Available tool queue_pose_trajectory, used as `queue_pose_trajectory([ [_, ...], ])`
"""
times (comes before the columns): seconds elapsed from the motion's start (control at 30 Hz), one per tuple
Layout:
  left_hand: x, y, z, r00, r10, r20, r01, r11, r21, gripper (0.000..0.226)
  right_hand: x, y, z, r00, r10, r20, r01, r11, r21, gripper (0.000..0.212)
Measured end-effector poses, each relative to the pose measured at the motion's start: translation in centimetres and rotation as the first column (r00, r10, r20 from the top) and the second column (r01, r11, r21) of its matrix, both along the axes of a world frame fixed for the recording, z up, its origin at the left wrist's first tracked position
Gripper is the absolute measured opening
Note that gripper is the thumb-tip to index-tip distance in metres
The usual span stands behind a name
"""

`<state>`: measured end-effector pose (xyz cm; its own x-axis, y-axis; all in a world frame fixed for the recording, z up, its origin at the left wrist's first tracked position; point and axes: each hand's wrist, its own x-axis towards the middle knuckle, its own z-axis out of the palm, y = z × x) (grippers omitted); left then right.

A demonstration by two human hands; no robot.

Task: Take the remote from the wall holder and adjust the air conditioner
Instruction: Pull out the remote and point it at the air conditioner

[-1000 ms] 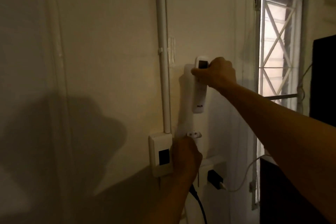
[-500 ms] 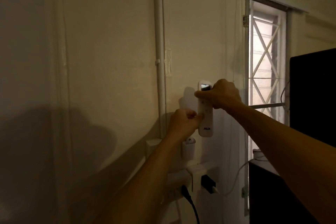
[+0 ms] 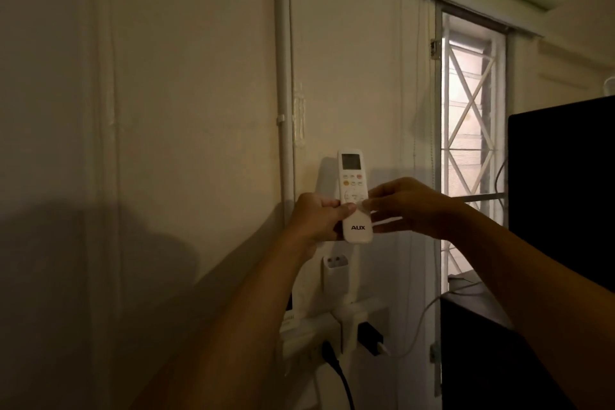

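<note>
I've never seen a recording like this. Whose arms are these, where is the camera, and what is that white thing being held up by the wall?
There is no machine here: these are a person's two bare arms. The camera sits on the person's head and looks forward and down, so the arms reach in from the bottom of the picture.

The white thing is an air conditioner remote, held upright in front of the wall, its small screen at the top and buttons below. The left hand grips its lower part from the side, thumb on the front. The right hand touches it from the other side, fingertips at the buttons.

Just below, fixed to the wall, is the small white wall holder, now without the remote. Under it are sockets with a black plug. A barred window is to the right.
</note>
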<state>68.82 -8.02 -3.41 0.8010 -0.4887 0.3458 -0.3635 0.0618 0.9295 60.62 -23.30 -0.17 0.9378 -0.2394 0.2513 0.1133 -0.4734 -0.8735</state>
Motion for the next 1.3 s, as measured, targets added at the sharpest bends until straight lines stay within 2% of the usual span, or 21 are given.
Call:
queue_pose_trajectory([
  [0.23, -0.2, -0.9, 0.8, 0.999, -0.049, -0.020, 0.049, 0.999, -0.006, 0.041, -0.1, -0.4, -0.2, 0.994, -0.016, 0.108, 0.015, 1.000, 0.014, 0.018],
  [0.53, -0.8, -2.2, 3.5, 0.993, -0.118, 0.019, 0.119, 0.992, -0.051, 0.033, -2.0, -0.9, 2.9, 0.985, -0.064, 0.161, 0.072, 0.997, -0.042, 0.027],
  [1.0, -6.4, -6.1, 15.3, 0.925, -0.287, 0.248, 0.324, 0.939, -0.119, 0.036, -10.7, -1.7, 14.6, 0.900, -0.316, 0.299, 0.359, 0.928, -0.100, 0.026],
  [1.3, -10.5, -8.9, 19.1, 0.839, -0.451, 0.303, 0.504, 0.855, -0.121, 0.034, -16.0, -3.5, 18.3, 0.830, -0.443, 0.337, 0.485, 0.873, -0.048, 0.026],
])
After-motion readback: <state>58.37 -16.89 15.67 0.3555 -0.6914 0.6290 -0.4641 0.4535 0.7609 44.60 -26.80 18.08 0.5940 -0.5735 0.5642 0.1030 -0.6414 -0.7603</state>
